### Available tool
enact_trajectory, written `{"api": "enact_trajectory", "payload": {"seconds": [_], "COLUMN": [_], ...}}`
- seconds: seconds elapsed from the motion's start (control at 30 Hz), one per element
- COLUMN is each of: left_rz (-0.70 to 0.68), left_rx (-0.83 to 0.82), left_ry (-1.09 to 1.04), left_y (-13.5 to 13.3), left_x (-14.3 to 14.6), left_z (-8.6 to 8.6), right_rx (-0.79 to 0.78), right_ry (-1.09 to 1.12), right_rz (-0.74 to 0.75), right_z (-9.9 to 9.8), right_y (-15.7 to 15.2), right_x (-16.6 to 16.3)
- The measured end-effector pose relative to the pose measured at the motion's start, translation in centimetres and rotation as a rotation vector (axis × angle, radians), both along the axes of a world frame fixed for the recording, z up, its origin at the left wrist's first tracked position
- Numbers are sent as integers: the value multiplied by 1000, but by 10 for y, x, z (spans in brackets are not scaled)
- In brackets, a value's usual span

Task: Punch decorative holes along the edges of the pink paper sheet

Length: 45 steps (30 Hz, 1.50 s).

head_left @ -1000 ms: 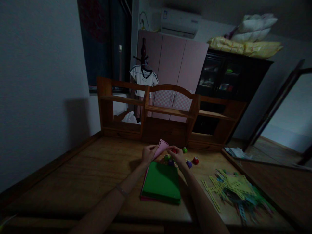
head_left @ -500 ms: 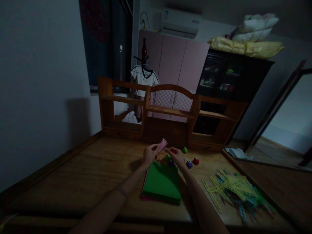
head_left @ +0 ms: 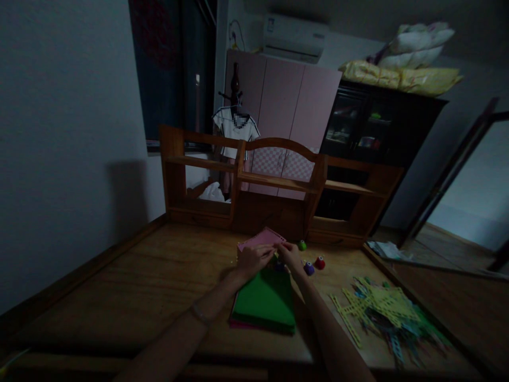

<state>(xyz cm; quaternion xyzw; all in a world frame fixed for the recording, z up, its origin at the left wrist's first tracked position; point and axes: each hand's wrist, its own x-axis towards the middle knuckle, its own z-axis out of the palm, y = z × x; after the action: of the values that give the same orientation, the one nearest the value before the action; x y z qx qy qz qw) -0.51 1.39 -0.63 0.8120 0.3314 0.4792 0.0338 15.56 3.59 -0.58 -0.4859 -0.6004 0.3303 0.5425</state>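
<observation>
Both of my hands hold a pink paper sheet [head_left: 260,239] with a punched edge, nearly flat, above the far end of a green paper stack [head_left: 264,300] on the wooden desk [head_left: 131,286]. My left hand [head_left: 251,259] grips its near edge with curled fingers. My right hand [head_left: 289,253] pinches its right edge. Small craft punches lie just beyond the right hand: a green punch [head_left: 302,245], a purple punch [head_left: 308,268] and a red punch [head_left: 319,262].
A pile of punched yellow, green and blue paper strips [head_left: 382,310] lies at the right of the desk. A wooden shelf unit [head_left: 274,185] stands along the desk's far edge. White papers [head_left: 384,248] lie at the far right corner.
The pink sheet has swung from standing on edge to lying nearly flat, and my left hand has shifted right along its near edge. The right hand stays at its right side.
</observation>
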Motion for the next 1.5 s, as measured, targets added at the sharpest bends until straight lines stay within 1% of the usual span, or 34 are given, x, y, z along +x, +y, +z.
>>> {"api": "enact_trajectory", "payload": {"seconds": [0.07, 0.13, 0.23, 0.3, 0.37, 0.47, 0.53, 0.6, 0.63, 0.73, 0.8, 0.83, 0.9, 1.0, 1.1, 1.17, 1.27, 1.33, 1.4, 1.5], "left_rz": [1, 61, 209, 240, 167, -55, -192, -275, -288, -251, -214, -217, -278, -391, -410, -395, -372, -316, -236, -158], "left_rx": [4, 23, 40, -16, -159, -455, -601, -691, -723, -808, -836, -844, -879, -976, -1027, -1013, -927, -867, -818, -754], "left_ry": [-33, -127, -371, -560, -745, -972, -1040, -1040, -1019, -877, -785, -754, -715, -666, -647, -668, -745, -798, -846, -902], "left_y": [-5, -8, -5, 2, 12, 25, 30, 32, 32, 29, 24, 21, 14, 6, 4, 6, 12, 18, 24, 30], "left_x": [1, 0, -4, -8, -10, -11, -12, -12, -12, -11, -10, -8, -6, -2, 0, 0, -3, -7, -10, -14], "left_z": [6, 15, 23, 22, 17, 8, 3, -1, -2, -4, -2, 0, 3, 6, 6, 5, 2, 0, -3, -6], "right_rx": [0, -2, 25, 59, 87, 91, 73, 57, 50, 37, 37, 42, 49, 50, 20, -21, -77, -83, -70, -80], "right_ry": [70, 142, 242, 295, 317, 299, 279, 262, 254, 240, 234, 231, 226, 230, 253, 316, 466, 525, 537, 490], "right_rz": [-27, -51, -35, -2, 26, 41, 24, 3, -7, -33, -38, -34, -24, -14, -2, 23, 90, 142, 181, 186], "right_z": [1, 3, 8, 12, 17, 24, 29, 33, 34, 33, 31, 29, 26, 22, 18, 16, 14, 15, 16, 16], "right_y": [1, 1, 0, -3, -6, -13, -16, -18, -19, -17, -15, -14, -12, -10, -5, -1, 2, 1, -1, -3], "right_x": [2, 3, 4, 5, 5, 7, 7, 8, 9, 11, 12, 12, 13, 15, 15, 15, 12, 10, 10, 10]}}
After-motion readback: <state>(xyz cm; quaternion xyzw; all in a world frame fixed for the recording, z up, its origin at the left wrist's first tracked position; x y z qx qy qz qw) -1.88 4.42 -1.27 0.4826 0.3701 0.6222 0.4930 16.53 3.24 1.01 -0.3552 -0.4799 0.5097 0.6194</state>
